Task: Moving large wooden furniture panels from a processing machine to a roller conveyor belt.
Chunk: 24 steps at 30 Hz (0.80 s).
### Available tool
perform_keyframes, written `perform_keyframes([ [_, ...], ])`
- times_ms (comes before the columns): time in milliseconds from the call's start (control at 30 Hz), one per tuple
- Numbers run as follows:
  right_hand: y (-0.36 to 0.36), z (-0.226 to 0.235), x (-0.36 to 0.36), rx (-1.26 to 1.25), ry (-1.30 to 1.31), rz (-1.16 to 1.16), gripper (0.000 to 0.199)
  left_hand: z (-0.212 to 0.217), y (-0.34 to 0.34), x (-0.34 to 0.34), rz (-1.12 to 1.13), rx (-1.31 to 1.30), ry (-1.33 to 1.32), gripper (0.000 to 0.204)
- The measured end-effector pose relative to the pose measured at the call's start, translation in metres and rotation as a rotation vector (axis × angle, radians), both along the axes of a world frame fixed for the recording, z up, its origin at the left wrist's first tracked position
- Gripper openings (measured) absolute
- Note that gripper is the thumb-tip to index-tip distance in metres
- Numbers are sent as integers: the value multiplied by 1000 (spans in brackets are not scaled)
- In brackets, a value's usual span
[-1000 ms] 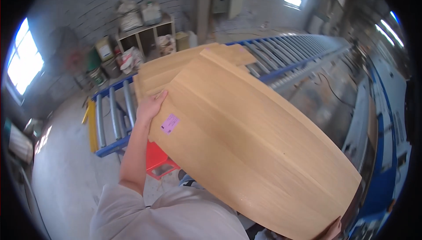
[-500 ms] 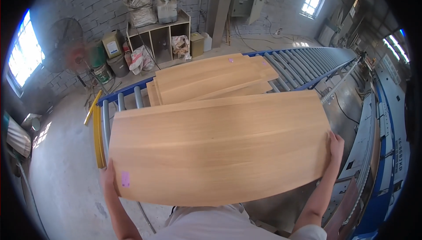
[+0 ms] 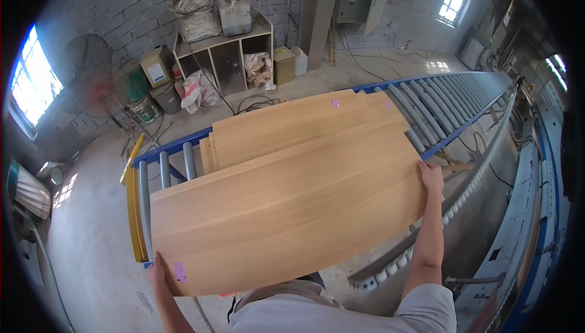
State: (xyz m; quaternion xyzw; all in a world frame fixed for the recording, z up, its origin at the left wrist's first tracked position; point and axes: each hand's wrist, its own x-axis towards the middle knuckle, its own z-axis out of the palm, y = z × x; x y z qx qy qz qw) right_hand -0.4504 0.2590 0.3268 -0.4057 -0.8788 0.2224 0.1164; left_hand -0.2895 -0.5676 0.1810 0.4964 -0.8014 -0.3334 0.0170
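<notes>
Between my two hands is a large wood-grain panel [image 3: 286, 205] with a curved near edge and a pink label [image 3: 180, 271] at its lower left corner. My left hand [image 3: 157, 272] grips the panel's left end near that label. At the opposite end, my right hand [image 3: 432, 177] is closed on the right edge. The fingers of both hands are partly hidden beneath the panel. Just beyond lies a stack of similar panels [image 3: 274, 120] on the roller conveyor [image 3: 426, 104]; the held panel covers its near side.
Yellow bars [image 3: 135, 211] flank the conveyor's left end. A wooden shelf unit [image 3: 225, 68] with sacks and a jug [image 3: 234, 13] stands by the brick wall. A fan [image 3: 91, 77] is at the left. Along the right runs a long white and blue machine [image 3: 518, 223].
The panel has tilted, its left end coming lower and its right end moving left in view, over the conveyor and stack. My right hand has moved left with it; both hands keep hold.
</notes>
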Motion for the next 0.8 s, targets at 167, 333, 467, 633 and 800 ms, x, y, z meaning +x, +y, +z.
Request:
perform_keyframes([
  [167, 54, -60, -118, -17, -77, 47, 44, -16, 34, -104, 53, -21, -184, 90],
  [333, 115, -115, -201, -7, -95, 77, 44, -5, 113, -228, 22, 14, -264, 89],
  [467, 135, -140, -283, 38, -131, 114, 47, -39, 134, -293, 84, 108, -127, 86],
  [633, 137, -172, -361, 25, -84, 161, 48, -79, 132, -337, 99, 128, -38, 85],
  [800, 141, -184, -401, 24, -107, 149, 45, -85, 163, -373, 50, 70, -119, 86],
])
